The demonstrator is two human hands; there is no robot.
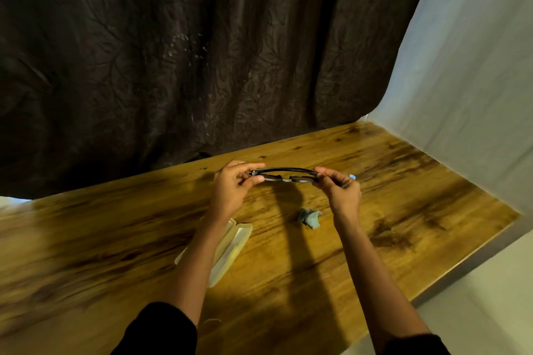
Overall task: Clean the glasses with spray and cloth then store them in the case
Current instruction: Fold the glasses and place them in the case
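Observation:
Black-framed glasses (pixel 284 175) are held level above the wooden table (pixel 403 210), both temples folded in. My left hand (pixel 235 186) pinches the left end of the frame and my right hand (pixel 339 186) pinches the right end. A crumpled grey-blue cloth (pixel 310 217) lies on the table below and between my hands. The pale translucent case (pixel 230 248) lies open on the table, partly hidden under my left forearm. A small blue bit (pixel 352 177) shows just behind my right hand; I cannot tell what it is.
A dark patterned curtain (pixel 187 66) hangs behind the table's far edge. A white sheet (pixel 476 81) covers the right side. The table's right edge (pixel 476 256) runs diagonally toward me.

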